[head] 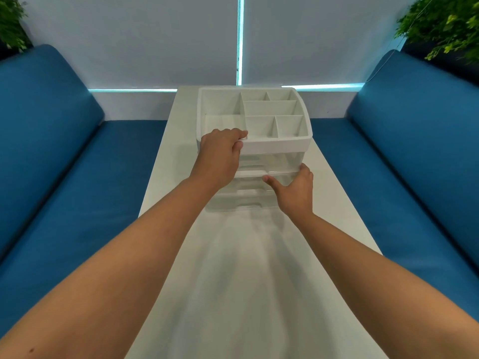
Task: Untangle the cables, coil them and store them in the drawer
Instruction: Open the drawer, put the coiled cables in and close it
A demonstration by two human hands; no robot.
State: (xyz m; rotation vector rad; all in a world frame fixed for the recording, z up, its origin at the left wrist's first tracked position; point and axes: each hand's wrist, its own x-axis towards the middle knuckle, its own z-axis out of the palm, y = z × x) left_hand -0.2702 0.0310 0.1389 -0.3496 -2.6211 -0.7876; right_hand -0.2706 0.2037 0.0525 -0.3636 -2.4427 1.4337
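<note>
A white organiser (pixel 280 145) with clear drawers stands on the long white table (pixel 248 268). Its top is an open tray split into several compartments, all without contents. My left hand (pixel 220 154) grips the tray's front left rim, fingers curled over the edge. My right hand (pixel 293 189) rests against the front of a clear drawer (pixel 282 177) in the middle of the stack, thumb stretched left along its face, fingers at its right corner. No cables show anywhere in view.
Blue sofas (pixel 64 164) flank the table on the left and on the right, blue sofa (pixel 414 156). Potted plants (pixel 445 24) stand in both back corners. A grey-white wall with a lit seam closes the far end.
</note>
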